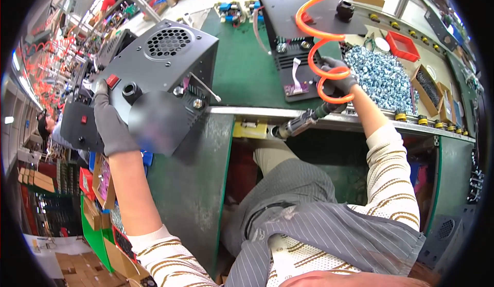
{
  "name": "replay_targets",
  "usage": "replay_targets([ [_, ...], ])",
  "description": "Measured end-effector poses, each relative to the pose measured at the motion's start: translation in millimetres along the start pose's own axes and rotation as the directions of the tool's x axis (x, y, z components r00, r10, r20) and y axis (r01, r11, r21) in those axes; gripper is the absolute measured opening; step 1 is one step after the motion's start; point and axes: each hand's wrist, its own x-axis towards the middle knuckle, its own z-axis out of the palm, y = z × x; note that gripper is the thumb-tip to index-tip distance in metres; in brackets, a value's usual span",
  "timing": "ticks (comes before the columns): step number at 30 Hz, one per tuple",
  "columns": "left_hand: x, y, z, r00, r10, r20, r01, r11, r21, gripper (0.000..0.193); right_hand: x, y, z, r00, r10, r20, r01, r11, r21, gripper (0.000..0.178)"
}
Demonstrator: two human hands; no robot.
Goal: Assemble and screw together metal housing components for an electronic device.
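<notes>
Crowded workshop with benches, parts and cardboard boxes around its sides, seen bent by a wide lens. A green work surface (235, 55) crosses the upper middle, its front edge bordered by a metal rail. Toward its left end, reaching the front edge, is a black metal housing (135, 60) with a round honeycomb vent, a red switch (112, 81) and a black round fitting (131, 92); a blurred patch hides its lower part. The gloved left hand (110, 125) lies along the housing's left side, a fingertip beside the switch; the other fingers are hidden, so whether they pinch cannot be told. Farther right, a second black housing (329, 17) stretches from the far edge toward the front. Beside it is the gloved right hand (337, 75), partly behind an orange coiled hose (323, 40). Just below, a power screwdriver (303, 123) slants across the front edge; I cannot tell whether the fingers close on it. Silvery screws (378, 76) are heaped to the right, near a red tray (403, 46).
</notes>
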Motion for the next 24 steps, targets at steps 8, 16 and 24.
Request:
replay_targets([
  [8,72.9,-48.7,54.5,0.999,-0.028,-0.04,0.017,0.965,-0.263,0.046,33.7,-63.7,10.3,0.956,0.278,-0.093,-0.288,0.95,-0.124,0.04],
  [16,102.1,-138.9,91.0,0.981,-0.15,0.124,0.181,0.935,-0.305,0.048,73.5,-134.3,52.6,0.908,0.411,-0.086,-0.42,0.886,-0.196,0.036],
  [24,27.4,-180.1,21.1,0.97,-0.15,0.193,0.057,0.905,0.421,0.053,64.3,-128.3,56.7,0.938,0.343,-0.056,-0.346,0.906,-0.245,0.06],
])
